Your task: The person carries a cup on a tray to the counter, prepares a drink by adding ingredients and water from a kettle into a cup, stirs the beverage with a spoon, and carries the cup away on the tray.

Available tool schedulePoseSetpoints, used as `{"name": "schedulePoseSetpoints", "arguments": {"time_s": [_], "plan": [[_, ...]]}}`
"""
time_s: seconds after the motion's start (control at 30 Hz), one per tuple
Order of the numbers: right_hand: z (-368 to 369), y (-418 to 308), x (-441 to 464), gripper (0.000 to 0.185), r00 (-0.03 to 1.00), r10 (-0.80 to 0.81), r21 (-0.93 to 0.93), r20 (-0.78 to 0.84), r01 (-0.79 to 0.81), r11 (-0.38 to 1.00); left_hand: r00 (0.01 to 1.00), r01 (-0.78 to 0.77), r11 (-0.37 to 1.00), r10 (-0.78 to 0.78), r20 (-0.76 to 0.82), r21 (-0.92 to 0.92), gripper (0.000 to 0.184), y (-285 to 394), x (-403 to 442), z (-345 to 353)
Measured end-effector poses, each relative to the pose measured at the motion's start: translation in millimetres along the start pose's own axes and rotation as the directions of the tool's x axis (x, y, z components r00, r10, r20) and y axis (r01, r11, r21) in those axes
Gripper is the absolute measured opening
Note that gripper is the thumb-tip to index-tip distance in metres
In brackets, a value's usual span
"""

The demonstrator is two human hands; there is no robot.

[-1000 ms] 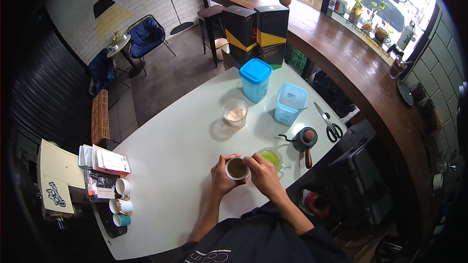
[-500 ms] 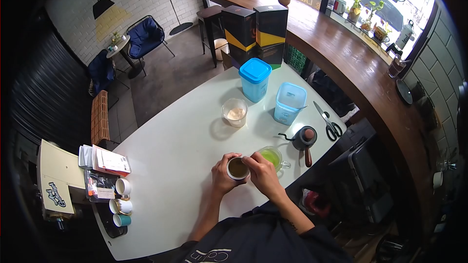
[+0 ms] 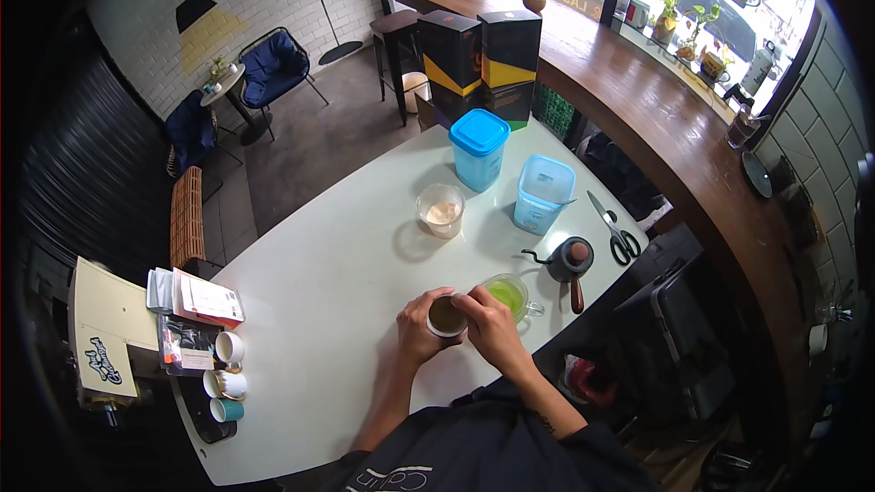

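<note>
My left hand (image 3: 416,332) is wrapped round the side of a small white cup (image 3: 447,334) with dark greenish-brown liquid inside. At the cup's right rim, the fingers of my right hand (image 3: 490,321) are pinched together; whether they grip the rim or a thin utensil is hidden. Just beyond my right hand stands a clear glass mug (image 3: 507,293) of bright green liquid, its handle to the right. A dark grey pot with a wooden handle (image 3: 572,262) and a thin spout sits to the right of the mug.
Further back stand a clear tub of pale powder (image 3: 441,211), a lidded blue container (image 3: 478,150) and an open blue container (image 3: 544,196). Scissors (image 3: 615,229) lie near the right edge. Several cups (image 3: 228,384) and papers (image 3: 208,299) are at the left; black boxes (image 3: 509,59) stand behind.
Both hands stay at the cup, with only a slight shift of the fingers and cup. The whole view has moved a little; the other things stay where they were.
</note>
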State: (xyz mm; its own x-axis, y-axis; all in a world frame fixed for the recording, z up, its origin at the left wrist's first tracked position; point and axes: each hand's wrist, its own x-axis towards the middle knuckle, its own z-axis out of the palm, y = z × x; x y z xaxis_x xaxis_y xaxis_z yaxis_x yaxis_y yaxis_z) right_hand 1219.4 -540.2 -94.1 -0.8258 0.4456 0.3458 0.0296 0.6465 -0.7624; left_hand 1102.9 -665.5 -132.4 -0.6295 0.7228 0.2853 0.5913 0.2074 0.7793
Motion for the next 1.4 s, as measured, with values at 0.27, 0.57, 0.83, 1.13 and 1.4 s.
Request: {"name": "schedulePoseSetpoints", "arguments": {"time_s": [0.27, 0.57, 0.83, 1.13, 1.4], "plan": [[-4, -6, 1, 0.021, 0.988, -0.054, -0.021, 0.144, 0.058, 0.998, 1.0, -0.024, 1.0, 0.025, -0.004, 0.016, 0.078, 1, 0, 0], [2, 4, -1, 0.025, 0.999, -0.037, 0.043, 0.005, 0.036, 0.998, 0.998, -0.058, 0.998, 0.058, -0.018, 0.028, 0.08, -2, -2, 2], [-6, -1, -1, 0.021, 0.985, -0.038, -0.044, 0.169, 0.046, 0.998, 0.998, -0.063, 0.998, 0.064, -0.024, 0.026, 0.079, -1, -2, 2], [-1, -1, 1, 0.022, 0.998, -0.051, 0.058, 0.022, 0.05, 0.997, 0.998, -0.054, 0.998, 0.055, -0.02, 0.026, 0.079, -4, -2, 2], [-5, 1, 1, 0.02, 0.999, -0.034, -0.042, 0.039, 0.036, 0.998, 0.999, -0.043, 0.999, 0.043, -0.026, 0.017, 0.078, -2, -2, 2]]}}
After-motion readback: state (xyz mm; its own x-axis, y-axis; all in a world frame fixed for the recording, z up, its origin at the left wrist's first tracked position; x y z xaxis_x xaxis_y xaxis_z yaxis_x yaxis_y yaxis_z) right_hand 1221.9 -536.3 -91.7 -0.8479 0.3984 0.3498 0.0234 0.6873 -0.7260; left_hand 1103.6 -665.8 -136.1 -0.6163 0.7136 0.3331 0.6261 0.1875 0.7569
